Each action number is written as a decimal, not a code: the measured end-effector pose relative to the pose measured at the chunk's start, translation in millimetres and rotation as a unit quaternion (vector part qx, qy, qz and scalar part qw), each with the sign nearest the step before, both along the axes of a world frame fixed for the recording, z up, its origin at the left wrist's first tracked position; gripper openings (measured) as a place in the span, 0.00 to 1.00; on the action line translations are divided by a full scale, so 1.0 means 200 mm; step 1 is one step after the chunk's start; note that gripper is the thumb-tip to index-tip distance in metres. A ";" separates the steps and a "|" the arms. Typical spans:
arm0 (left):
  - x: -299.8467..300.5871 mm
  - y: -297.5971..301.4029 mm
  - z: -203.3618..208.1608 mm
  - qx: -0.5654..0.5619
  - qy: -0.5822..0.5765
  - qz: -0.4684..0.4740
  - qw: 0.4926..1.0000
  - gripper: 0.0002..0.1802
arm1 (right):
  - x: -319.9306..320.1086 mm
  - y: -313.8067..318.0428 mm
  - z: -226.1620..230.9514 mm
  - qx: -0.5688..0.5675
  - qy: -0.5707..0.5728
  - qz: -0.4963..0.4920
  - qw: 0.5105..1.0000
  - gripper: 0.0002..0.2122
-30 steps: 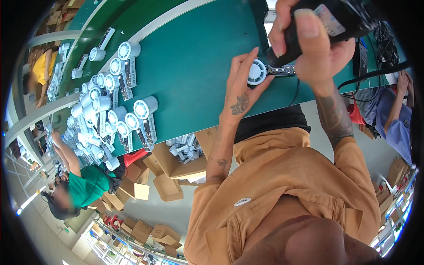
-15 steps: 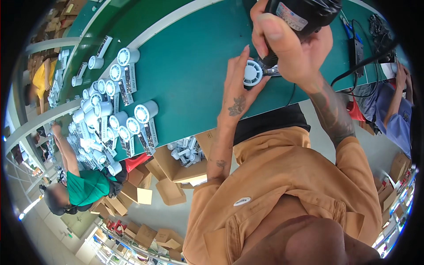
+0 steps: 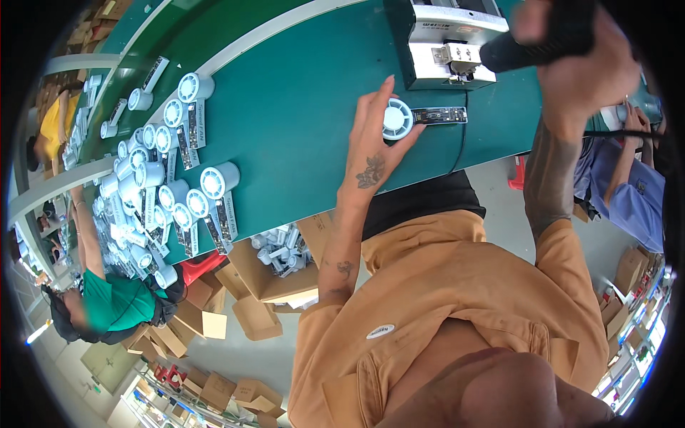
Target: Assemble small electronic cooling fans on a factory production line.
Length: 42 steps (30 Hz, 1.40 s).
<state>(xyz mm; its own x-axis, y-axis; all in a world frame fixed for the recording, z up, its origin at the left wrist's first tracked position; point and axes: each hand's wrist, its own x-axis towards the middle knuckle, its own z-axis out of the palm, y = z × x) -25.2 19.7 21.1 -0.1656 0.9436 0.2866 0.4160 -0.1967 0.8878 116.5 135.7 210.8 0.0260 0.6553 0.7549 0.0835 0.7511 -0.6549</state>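
My left hand (image 3: 371, 146) grips the round, light-blue head of a handheld fan (image 3: 397, 119), fingers on one side and thumb on the other. The fan lies on the green bench, its handle pointing right with a dark circuit board (image 3: 439, 115) exposed. My right hand (image 3: 592, 71), blurred, is wrapped round a black power screwdriver (image 3: 539, 46) above the bench at the upper right. The tool's tip end is beside a metal box-shaped machine (image 3: 453, 53), apart from the fan. I cannot tell whether it touches the machine.
Many similar fans (image 3: 171, 196) crowd the bench's left side. A cardboard box (image 3: 278, 278) of fan parts stands below the front edge. A cable (image 3: 464, 146) runs over the bench to that edge. A person in green (image 3: 118, 303) works at left, another in purple (image 3: 628, 192) at right.
My right hand has carried the screwdriver off the fan to the right, exposing the circuit board and the metal machine. My left hand still holds the fan.
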 end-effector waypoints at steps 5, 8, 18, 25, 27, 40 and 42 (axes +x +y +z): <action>0.04 0.02 0.02 -0.012 -0.004 -0.016 1.000 0.46 | 0.06 0.12 -0.11 -0.012 -0.033 0.128 0.991 0.16; 0.04 0.01 0.02 -0.011 -0.006 -0.013 1.000 0.46 | 0.04 0.07 -0.08 -0.028 -0.022 0.054 0.998 0.14; 0.03 0.01 0.02 -0.008 -0.005 -0.014 1.000 0.45 | 0.06 0.03 -0.08 -0.027 -0.059 0.025 0.998 0.13; 0.02 0.01 0.00 0.005 0.000 -0.016 1.000 0.45 | 0.03 0.00 -0.13 -0.115 -0.021 0.016 0.993 0.16; 0.00 -0.01 -0.01 0.004 0.003 -0.003 1.000 0.45 | 0.00 -0.04 -0.15 -0.147 0.006 -0.017 0.989 0.19; 0.02 0.02 0.00 0.020 -0.002 -0.023 1.000 0.46 | 0.03 -0.08 -0.22 -0.156 0.021 0.250 0.955 0.27; 0.01 0.01 0.00 0.013 -0.005 -0.020 1.000 0.47 | -0.16 -0.20 -0.11 -0.228 0.101 0.118 0.961 0.30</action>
